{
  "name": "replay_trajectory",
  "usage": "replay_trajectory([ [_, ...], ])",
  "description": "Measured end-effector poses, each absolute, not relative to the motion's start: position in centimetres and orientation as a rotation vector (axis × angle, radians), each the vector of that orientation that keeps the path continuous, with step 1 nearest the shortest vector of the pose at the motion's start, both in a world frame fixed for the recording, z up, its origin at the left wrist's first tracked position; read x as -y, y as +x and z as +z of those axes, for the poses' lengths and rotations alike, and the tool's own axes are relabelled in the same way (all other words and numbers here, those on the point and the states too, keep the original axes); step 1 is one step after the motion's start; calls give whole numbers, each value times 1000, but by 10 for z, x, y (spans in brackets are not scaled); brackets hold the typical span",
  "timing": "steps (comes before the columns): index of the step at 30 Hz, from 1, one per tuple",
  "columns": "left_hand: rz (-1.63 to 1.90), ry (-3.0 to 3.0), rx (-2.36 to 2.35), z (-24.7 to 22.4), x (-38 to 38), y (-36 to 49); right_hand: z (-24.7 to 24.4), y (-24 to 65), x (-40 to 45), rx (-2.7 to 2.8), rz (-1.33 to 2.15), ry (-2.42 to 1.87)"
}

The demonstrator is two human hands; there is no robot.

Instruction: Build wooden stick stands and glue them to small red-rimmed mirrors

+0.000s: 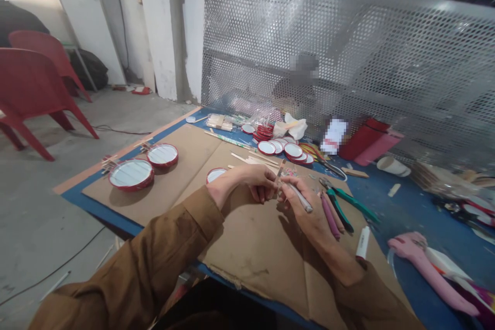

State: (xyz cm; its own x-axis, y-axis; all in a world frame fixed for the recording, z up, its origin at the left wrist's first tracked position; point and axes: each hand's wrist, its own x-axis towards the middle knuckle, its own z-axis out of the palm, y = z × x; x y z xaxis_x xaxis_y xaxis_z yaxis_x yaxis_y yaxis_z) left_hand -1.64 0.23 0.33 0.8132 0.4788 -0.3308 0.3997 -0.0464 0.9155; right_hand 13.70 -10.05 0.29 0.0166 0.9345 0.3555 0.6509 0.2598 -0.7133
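My left hand [263, 181] is closed, pinching a thin wooden stick [281, 169] that points up above the cardboard. Just to its right, my right hand [303, 207] grips a pale pen-shaped tool [300, 197], whose tip is close to the stick; I cannot tell whether they touch. A round white disc with a red rim [215, 175] lies partly behind my left wrist. Several loose wooden sticks [257, 159] lie beyond my hands. Green-handled pliers [340, 211], a pink-handled tool [330, 216] and a white tube [362, 243] rest right of my right hand.
Two red-rimmed round pieces [130, 174] with sticks stand on the cardboard [185, 165] at left. More red-rimmed discs [293, 150] are piled at the back, near a phone [334, 135] and red cylinder [363, 138]. A pink glue gun [433, 270] lies right. Perforated metal sheet [340, 46] stands behind.
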Motion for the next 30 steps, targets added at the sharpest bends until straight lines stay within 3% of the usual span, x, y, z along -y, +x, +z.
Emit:
replay_trajectory([
  [30, 88, 1650, -666, -7, -8, -16, -2, 140, 99, 1811, 320, -1448],
])
